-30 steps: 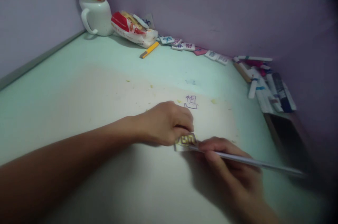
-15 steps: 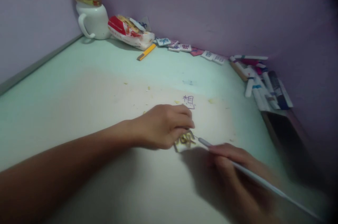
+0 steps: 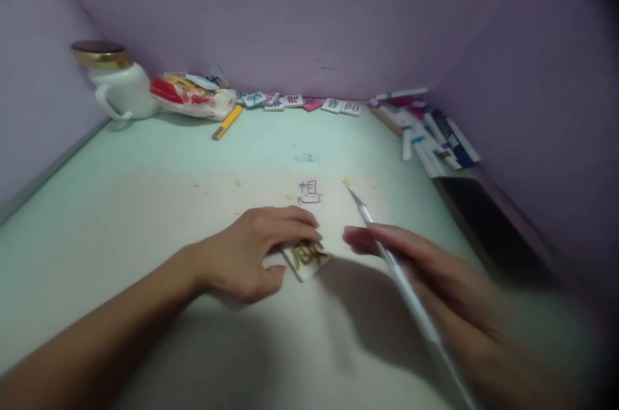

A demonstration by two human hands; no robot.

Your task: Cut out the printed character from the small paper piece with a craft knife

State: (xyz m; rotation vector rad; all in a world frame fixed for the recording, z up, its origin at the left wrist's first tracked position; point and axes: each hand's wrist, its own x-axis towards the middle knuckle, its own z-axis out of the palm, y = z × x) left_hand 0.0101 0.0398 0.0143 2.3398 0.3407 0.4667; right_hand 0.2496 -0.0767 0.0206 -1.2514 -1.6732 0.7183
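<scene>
My left hand (image 3: pixel 261 252) is closed loosely around a small white tile (image 3: pixel 307 260) with thick dark-yellow brush-like characters on it. Its fingers lie over the tile's far edge, and the thumb is close by the left edge. In my right hand (image 3: pixel 411 262) is a slim silver craft knife (image 3: pixel 403 287), held like a pen. The pointed blade is up off the tile, to its right and beyond it, near a yellow shaving (image 3: pixel 348 182). A purple written character (image 3: pixel 309 191) shows on the tabletop just past my left fingers.
White lidded mug (image 3: pixel 123 91) and red-white packet (image 3: pixel 186 97) stand at the back left, near a yellow cutter (image 3: pixel 227 123). Character tiles (image 3: pixel 293 101) line the wall. Markers (image 3: pixel 425 139) and a dark flat slab (image 3: pixel 483 223) lie right. Shavings dot the table (image 3: pixel 145 223).
The knife tip has lifted away from the tile and swung up and right. The tile has turned a little, and my left thumb has come off its face. The view has shifted.
</scene>
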